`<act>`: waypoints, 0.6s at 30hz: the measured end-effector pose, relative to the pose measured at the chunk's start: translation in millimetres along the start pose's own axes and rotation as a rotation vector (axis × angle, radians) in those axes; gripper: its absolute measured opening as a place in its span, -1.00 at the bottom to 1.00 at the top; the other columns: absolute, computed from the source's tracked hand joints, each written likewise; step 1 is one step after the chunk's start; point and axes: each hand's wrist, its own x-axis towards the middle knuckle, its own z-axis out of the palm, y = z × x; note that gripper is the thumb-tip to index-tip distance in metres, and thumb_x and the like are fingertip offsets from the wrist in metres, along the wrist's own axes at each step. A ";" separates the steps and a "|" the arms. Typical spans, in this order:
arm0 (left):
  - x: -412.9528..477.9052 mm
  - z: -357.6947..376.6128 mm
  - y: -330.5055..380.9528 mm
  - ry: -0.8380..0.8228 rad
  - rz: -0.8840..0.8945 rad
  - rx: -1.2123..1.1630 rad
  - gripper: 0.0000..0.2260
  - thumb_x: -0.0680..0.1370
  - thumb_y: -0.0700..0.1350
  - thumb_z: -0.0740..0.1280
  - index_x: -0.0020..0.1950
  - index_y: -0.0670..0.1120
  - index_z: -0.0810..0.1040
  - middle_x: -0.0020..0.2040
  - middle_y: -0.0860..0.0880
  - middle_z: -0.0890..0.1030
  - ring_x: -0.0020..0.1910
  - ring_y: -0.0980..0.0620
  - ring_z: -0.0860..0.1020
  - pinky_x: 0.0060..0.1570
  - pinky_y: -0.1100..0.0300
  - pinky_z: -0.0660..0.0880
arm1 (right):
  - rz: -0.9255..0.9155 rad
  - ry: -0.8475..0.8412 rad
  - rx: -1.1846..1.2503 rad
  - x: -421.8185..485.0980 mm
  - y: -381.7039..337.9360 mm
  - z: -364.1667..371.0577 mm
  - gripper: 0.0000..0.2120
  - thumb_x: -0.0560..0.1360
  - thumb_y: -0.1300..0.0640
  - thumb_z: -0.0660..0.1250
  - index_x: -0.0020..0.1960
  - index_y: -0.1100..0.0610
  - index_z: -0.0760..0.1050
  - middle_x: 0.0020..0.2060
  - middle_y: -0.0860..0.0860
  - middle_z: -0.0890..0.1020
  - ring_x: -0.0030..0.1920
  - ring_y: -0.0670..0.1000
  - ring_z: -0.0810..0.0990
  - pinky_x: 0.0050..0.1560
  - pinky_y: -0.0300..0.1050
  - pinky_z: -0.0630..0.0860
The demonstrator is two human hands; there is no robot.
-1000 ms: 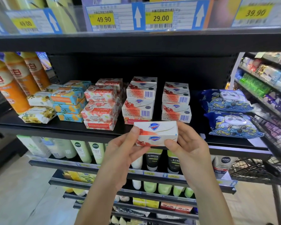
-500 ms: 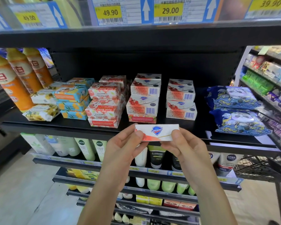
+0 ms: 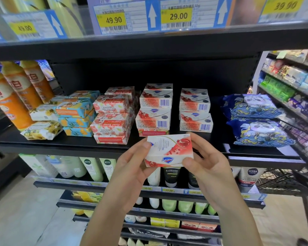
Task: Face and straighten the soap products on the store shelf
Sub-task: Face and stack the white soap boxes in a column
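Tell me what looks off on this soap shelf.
The goat soap boxes are stacked upside down: their lettering reads inverted. The red-and-white boxes beside them show barcodes, not fronts. The yellow wrapped soaps on the left lie skewed. One soap box is off the shelf, held by the left hand and right hand.

Retail shop aisle: price tags [image 3: 113,20] along frame top, stacked soap boxes [image 3: 154,110] on black shelf [image 3: 60,144], wire cart [image 3: 292,178] lower right.

Orange bottles [image 3: 9,103] stand far left; two panda packs [image 3: 260,134] lie at right. Price tags [image 3: 178,15] hang above, tubes [image 3: 91,167] below, a wire cart [image 3: 281,180] near right.
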 end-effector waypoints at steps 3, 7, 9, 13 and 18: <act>0.3 -0.8 -1.0 0.017 -0.033 -0.034 -0.59 0.57 -0.01 0.32 0.29 -0.27 0.60 0.21 -0.21 0.68 0.23 -0.14 0.65 0.19 0.04 0.61 | -0.023 -0.027 -0.005 -0.5 1.1 -1.2 -0.40 0.38 0.30 0.47 0.39 0.06 0.49 0.26 -0.04 0.66 0.33 0.06 0.60 0.19 -0.09 0.60; -0.8 -0.7 -2.6 0.026 -0.015 -0.037 -0.65 0.59 -0.07 0.31 0.27 -0.26 0.61 0.18 -0.21 0.69 0.20 -0.15 0.66 0.16 0.05 0.63 | -0.023 -0.051 0.010 -1.5 2.7 0.3 -0.39 0.44 0.34 0.41 0.47 0.09 0.42 0.35 -0.03 0.61 0.38 0.06 0.56 0.22 -0.10 0.58; -1.1 -0.9 -2.8 0.024 -0.002 -0.027 -0.65 0.58 -0.09 0.32 0.31 -0.23 0.59 0.19 -0.20 0.69 0.21 -0.15 0.66 0.18 0.04 0.62 | -0.012 -0.039 -0.006 -2.5 1.0 0.9 -0.40 0.48 0.29 0.44 0.48 0.08 0.41 0.36 -0.05 0.60 0.38 0.04 0.56 0.26 -0.08 0.57; -2.5 -1.4 -3.9 0.039 0.037 -0.024 -0.56 0.52 -0.15 0.37 0.40 -0.18 0.52 0.19 -0.16 0.70 0.20 -0.11 0.67 0.17 0.04 0.62 | 0.066 0.066 -0.049 -0.8 2.5 2.5 -0.20 0.33 -0.17 0.61 0.47 0.04 0.44 0.33 0.01 0.62 0.33 0.04 0.61 0.33 0.08 0.52; -7.0 -0.8 -5.3 0.030 0.082 0.000 -0.54 0.50 -0.14 0.38 0.42 -0.11 0.49 0.19 -0.15 0.70 0.22 -0.10 0.66 0.24 0.04 0.58 | 0.095 0.154 -0.050 -2.5 2.6 7.2 -0.51 0.44 -0.10 0.46 0.27 0.14 0.60 0.11 0.10 0.73 0.18 0.10 0.69 0.24 0.10 0.58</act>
